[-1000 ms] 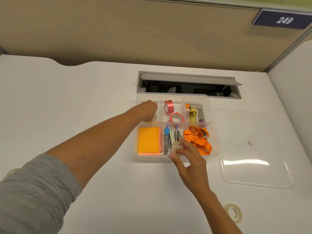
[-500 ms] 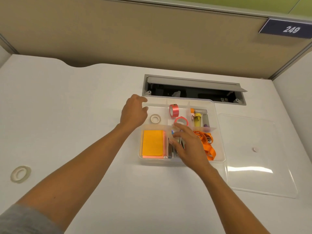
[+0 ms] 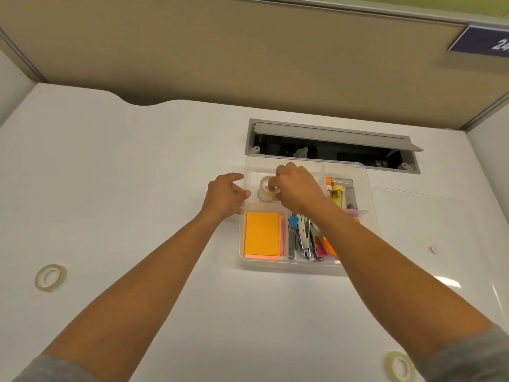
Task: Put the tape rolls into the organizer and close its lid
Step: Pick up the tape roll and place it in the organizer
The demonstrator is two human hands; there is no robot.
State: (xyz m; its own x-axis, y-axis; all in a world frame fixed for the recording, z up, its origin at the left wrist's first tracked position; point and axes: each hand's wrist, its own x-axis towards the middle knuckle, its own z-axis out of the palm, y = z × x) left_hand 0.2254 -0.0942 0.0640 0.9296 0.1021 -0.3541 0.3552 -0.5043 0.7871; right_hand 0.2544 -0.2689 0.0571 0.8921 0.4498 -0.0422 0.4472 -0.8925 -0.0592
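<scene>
The clear organizer (image 3: 303, 267) stands open on the white desk. In its back-left compartment a clear tape roll (image 3: 266, 186) rests on top of another, and my right hand (image 3: 298, 188) pinches the upper one from the right. My left hand (image 3: 225, 195) is just outside the organizer's left wall, fingers apart, with the thumb at the wall. Two more clear tape rolls lie on the desk: one at the far left (image 3: 50, 277) and one at the near right (image 3: 399, 369). The clear lid (image 3: 440, 230) lies flat to the right of the organizer.
The front compartments hold orange sticky notes (image 3: 261, 234), a stapler and metal tools (image 3: 304, 241); glue sticks (image 3: 337, 193) sit at the back right. An open cable hatch (image 3: 330, 148) lies behind the organizer. A beige partition closes off the back.
My right hand has carried a clear tape roll from the organizer's front to the back-left compartment. My left hand has drawn back out of that compartment to the left wall.
</scene>
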